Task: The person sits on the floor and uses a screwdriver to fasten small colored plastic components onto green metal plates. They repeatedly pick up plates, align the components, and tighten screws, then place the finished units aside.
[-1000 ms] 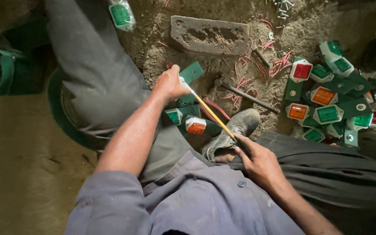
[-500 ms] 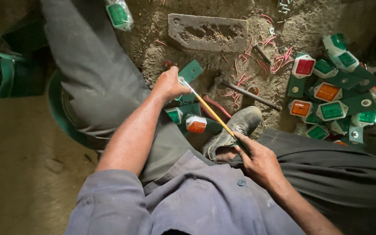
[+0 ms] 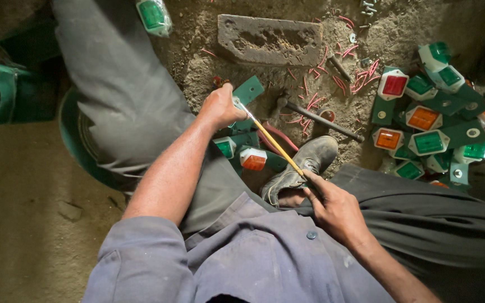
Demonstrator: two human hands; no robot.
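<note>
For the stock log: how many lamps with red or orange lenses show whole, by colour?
Red lamps: 1
Orange lamps: 3
Total: 4
Lamps that are partly hidden in the pile are not counted.

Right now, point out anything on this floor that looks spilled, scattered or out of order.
Short red wire offcuts lie strewn across the dirt floor by the flat stone block, with a few screws loose above them. The green, red and orange lamp units sit in a jumbled heap, tilted every way. A hammer lies in the dust.
</note>
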